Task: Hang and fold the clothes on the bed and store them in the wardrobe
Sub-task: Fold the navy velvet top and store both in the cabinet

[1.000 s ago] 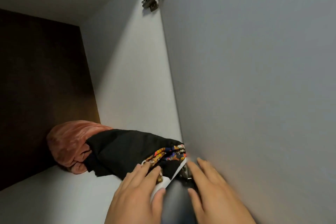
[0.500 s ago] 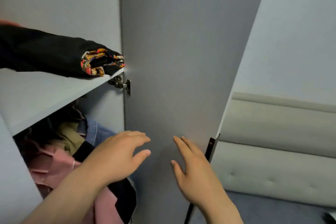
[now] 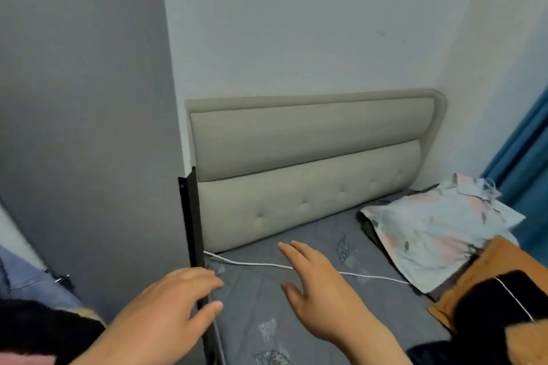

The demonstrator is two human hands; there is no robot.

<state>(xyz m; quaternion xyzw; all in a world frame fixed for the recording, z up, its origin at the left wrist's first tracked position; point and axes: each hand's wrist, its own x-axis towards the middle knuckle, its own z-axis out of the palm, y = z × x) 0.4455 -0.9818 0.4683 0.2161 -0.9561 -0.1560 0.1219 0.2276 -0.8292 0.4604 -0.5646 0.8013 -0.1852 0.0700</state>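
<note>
My left hand (image 3: 169, 308) hovers empty with relaxed fingers by the edge of the grey wardrobe door (image 3: 89, 127). My right hand (image 3: 320, 284) is spread open above the grey bed sheet (image 3: 296, 305), holding nothing. On the bed's right side lie a pale patterned garment (image 3: 430, 234), an orange-brown garment (image 3: 486, 270) and a black garment (image 3: 498, 308). Hanging clothes show at the lower left inside the wardrobe: blue fabric (image 3: 20, 278) and a black piece (image 3: 38, 326).
A beige padded headboard (image 3: 308, 163) stands against the wall behind the bed. A white cord (image 3: 255, 263) runs across the sheet. A blue curtain (image 3: 527, 157) hangs at the far right. The door's dark edge strip (image 3: 191, 216) stands between wardrobe and bed.
My view has swung from the wardrobe shelf, where both hands pressed the folded black garment, down and right to the bed. Both hands have come away from the shelf and are empty.
</note>
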